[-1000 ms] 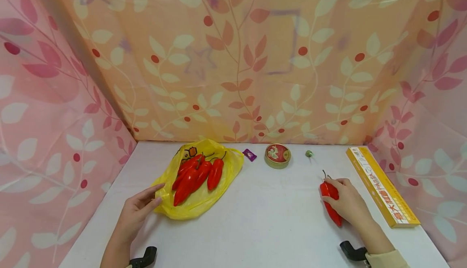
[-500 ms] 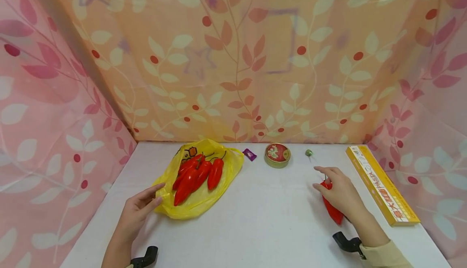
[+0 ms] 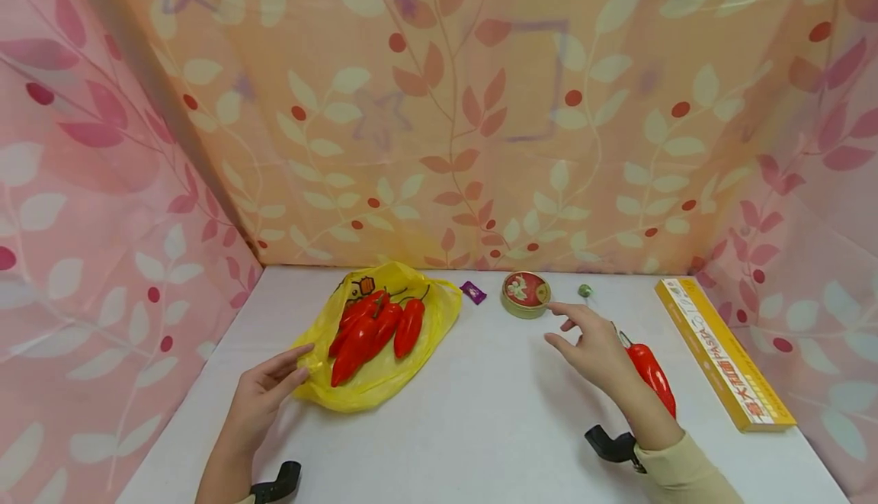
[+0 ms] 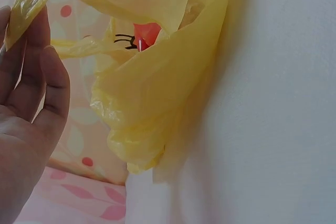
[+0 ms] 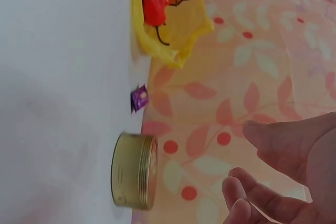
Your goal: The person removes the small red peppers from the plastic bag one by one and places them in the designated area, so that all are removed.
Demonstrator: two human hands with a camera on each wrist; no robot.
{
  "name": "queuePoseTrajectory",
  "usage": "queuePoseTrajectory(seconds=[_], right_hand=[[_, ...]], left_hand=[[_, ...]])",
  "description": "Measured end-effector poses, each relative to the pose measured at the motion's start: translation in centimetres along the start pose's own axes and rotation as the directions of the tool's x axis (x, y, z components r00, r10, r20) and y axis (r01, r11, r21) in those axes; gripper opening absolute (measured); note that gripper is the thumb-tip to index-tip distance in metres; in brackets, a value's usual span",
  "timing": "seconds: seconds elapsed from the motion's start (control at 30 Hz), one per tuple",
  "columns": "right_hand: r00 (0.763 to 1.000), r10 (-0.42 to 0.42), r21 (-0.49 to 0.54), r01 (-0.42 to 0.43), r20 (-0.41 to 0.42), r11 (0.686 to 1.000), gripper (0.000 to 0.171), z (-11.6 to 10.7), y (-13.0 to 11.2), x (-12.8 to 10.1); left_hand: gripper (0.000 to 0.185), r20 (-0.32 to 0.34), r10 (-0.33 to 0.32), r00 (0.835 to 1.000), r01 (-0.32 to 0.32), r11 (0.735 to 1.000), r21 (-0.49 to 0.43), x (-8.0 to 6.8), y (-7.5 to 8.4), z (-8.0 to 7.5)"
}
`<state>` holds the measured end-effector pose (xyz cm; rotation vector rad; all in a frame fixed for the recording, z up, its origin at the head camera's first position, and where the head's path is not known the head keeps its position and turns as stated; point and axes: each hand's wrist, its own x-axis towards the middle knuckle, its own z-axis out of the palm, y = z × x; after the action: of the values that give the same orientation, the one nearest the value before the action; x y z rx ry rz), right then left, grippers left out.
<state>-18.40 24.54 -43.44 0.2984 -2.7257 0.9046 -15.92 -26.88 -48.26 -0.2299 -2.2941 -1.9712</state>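
Observation:
My left hand (image 3: pixel 257 397) holds the near-left edge of a yellow plastic bag (image 3: pixel 405 382), its mouth spread open on the table. In the left wrist view a strip of the bag (image 4: pixel 31 11) runs up to the fingers (image 4: pixel 37 40). Several red chili peppers (image 3: pixel 354 348) with dark stems lie inside the bag. My right hand (image 3: pixel 597 348) is over the table with thumb and fingers apart and nothing between them. Its fingertips are near a round tin (image 3: pixel 525 295) with a red lid. One red chili pepper (image 3: pixel 652 374) lies to the right, partly hidden by the right forearm.
A purple wrapped candy (image 3: pixel 473 292) lies between the bag and the tin. A small green-wrapped lollipop (image 3: pixel 584 290) is right of the tin. A yellow pasta box (image 3: pixel 723 355) lies along the right side. Flowered cloth walls (image 3: pixel 411 107) stand behind and beside the table.
My right hand has let go of the single chili pepper and moved left toward the tin. The pepper now lies on the table. My left hand stays at the bag's edge.

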Motion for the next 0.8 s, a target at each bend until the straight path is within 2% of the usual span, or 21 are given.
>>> queuePoseTrajectory(seconds=[0.3, 0.53, 0.8], right_hand=[[0.999, -0.046, 0.1, 0.045, 0.01, 0.994, 0.051, 2.7, -2.3, 1.6], [0.997, -0.066, 0.215, 0.058, 0.028, 0.975, 0.046, 4.6, -4.2, 3.2], [0.995, -0.049, 0.303, 0.02, 0.091, 0.953, 0.045, 7.3, -6.2, 5.1]], left_hand=[[0.045, 0.013, -0.013, 1.0, 0.013, 1.0, 0.02, 0.2, 0.2, 0.0], [0.047, 0.023, -0.01, 1.0, 0.009, 0.999, 0.035, 0.2, 0.3, 0.1], [0.047, 0.0, -0.036, 0.999, 0.036, 0.998, 0.058, 0.3, 0.0, 0.1]])
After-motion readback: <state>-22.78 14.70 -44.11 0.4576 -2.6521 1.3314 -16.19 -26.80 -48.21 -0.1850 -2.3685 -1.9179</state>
